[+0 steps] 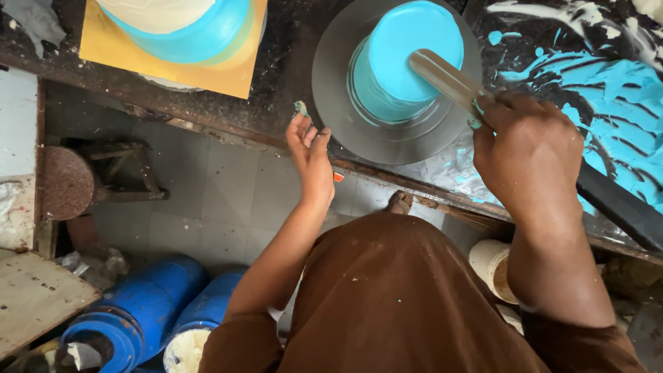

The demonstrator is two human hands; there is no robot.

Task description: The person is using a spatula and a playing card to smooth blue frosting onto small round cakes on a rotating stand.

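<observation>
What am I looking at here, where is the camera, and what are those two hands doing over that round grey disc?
This is one picture from a camera worn on a person's head, looking straight down at their own two bare hands; there is no machine. On the dark, smeared worktop sits a round grey turntable carrying a small round cake covered in light blue icing. The right hand grips a long flat metal spatula whose blade lies across the cake's top. The left hand is open at the turntable's edge, with a dab of icing on one fingertip; whether it touches the edge is hard to tell. Blue icing smears cover the worktop on the right. At top left, a larger blue and cream cake rests on a yellow square board. Below are blue plastic drums on the tiled floor.
</observation>
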